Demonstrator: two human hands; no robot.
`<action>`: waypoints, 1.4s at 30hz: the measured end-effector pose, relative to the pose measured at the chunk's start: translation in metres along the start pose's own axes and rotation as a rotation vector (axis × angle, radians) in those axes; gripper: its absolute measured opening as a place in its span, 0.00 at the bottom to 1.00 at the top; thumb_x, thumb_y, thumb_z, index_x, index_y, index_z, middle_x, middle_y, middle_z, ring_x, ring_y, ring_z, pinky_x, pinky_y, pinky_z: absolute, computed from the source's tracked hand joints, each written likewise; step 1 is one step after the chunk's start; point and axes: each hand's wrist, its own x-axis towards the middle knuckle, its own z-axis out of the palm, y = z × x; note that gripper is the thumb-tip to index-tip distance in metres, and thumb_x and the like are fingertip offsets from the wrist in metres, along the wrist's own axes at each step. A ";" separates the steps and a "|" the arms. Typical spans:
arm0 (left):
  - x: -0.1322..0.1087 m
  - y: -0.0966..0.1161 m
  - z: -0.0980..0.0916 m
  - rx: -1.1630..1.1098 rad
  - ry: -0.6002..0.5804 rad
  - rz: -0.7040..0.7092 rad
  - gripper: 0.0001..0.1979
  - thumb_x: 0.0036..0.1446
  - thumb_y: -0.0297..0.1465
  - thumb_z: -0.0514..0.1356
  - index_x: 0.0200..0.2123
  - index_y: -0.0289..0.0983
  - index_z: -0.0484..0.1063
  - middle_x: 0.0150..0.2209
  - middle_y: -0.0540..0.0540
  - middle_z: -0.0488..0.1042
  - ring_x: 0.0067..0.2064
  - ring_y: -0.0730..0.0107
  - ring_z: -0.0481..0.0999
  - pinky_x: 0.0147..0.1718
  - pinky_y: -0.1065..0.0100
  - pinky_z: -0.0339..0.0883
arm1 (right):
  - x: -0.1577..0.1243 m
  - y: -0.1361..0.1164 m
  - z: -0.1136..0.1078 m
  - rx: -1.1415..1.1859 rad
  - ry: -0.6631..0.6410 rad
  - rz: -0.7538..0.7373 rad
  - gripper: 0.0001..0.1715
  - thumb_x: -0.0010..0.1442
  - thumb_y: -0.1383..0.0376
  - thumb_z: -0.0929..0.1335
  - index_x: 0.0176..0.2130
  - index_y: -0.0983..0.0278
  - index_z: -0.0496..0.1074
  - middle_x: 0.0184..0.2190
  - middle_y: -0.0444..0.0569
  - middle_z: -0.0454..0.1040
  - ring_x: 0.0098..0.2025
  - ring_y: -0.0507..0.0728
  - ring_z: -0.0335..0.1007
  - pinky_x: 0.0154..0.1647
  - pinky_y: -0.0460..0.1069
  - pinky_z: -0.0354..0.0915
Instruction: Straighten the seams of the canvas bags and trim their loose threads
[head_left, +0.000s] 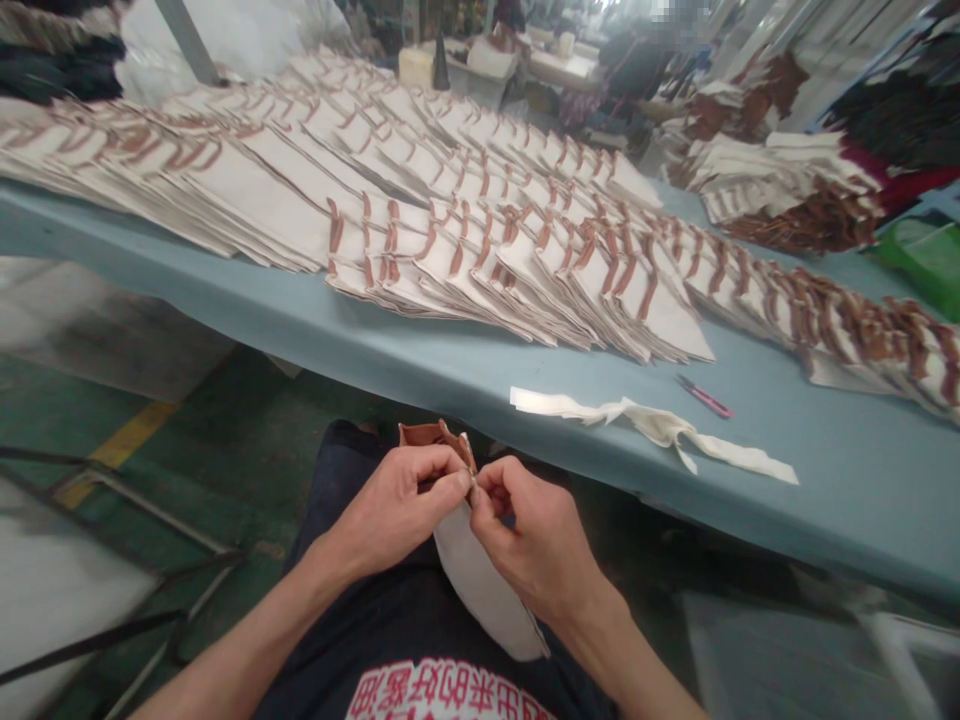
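Over my lap hangs a white fabric piece (480, 585) with a brown edge standing up above my fingers. My left hand (409, 500) pinches it near the brown edge, thumb and forefinger together. Fingertips of my right hand (529, 525) close on the same spot from the other side, almost touching the left thumb. What lies exactly between the fingertips is too small to make out. On the table edge ahead are a crumpled cream fabric strip (652, 420) and a pair of pink-handled thread snips (705, 396).
Overlapping stacks of white fabric pieces with brown edges (480, 260) cover much of the blue table (420, 345). More white and brown pieces (787, 185) are heaped at the back right, near a green item (922, 255). A metal frame (187, 590) stands at the left on the floor.
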 end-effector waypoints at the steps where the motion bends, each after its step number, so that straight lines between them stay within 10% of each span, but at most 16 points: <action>1: 0.000 -0.001 0.001 -0.006 0.009 0.003 0.14 0.61 0.34 0.55 0.24 0.36 0.67 0.25 0.52 0.66 0.29 0.72 0.62 0.29 0.70 0.56 | -0.001 0.000 0.001 -0.012 0.004 0.000 0.07 0.64 0.68 0.65 0.33 0.61 0.71 0.26 0.45 0.77 0.26 0.53 0.74 0.29 0.46 0.63; 11: 0.006 -0.007 0.011 -0.195 0.234 -0.012 0.15 0.57 0.34 0.54 0.20 0.39 0.58 0.22 0.54 0.60 0.27 0.73 0.58 0.27 0.71 0.55 | 0.000 -0.015 0.025 0.030 0.168 0.135 0.12 0.68 0.61 0.66 0.33 0.62 0.71 0.25 0.45 0.78 0.24 0.53 0.75 0.28 0.46 0.62; 28: -0.012 0.000 -0.004 -0.037 0.025 0.125 0.22 0.70 0.39 0.51 0.28 0.35 0.72 0.29 0.48 0.72 0.33 0.68 0.67 0.32 0.69 0.61 | 0.001 -0.016 0.021 0.119 0.124 0.235 0.15 0.66 0.56 0.66 0.31 0.62 0.70 0.24 0.42 0.73 0.25 0.53 0.70 0.28 0.46 0.60; 35: -0.013 -0.015 0.016 -0.048 0.329 0.061 0.19 0.62 0.36 0.54 0.19 0.39 0.57 0.19 0.54 0.57 0.24 0.74 0.57 0.25 0.70 0.52 | -0.009 -0.013 0.032 0.258 0.061 0.156 0.09 0.67 0.61 0.66 0.34 0.61 0.69 0.23 0.40 0.69 0.21 0.51 0.63 0.23 0.45 0.56; 42: -0.015 -0.013 0.015 -0.169 0.178 0.042 0.21 0.65 0.42 0.51 0.22 0.38 0.62 0.21 0.53 0.59 0.23 0.75 0.56 0.22 0.71 0.53 | -0.013 -0.012 0.031 0.448 0.046 0.275 0.06 0.60 0.62 0.68 0.33 0.60 0.66 0.21 0.37 0.66 0.21 0.50 0.62 0.22 0.44 0.57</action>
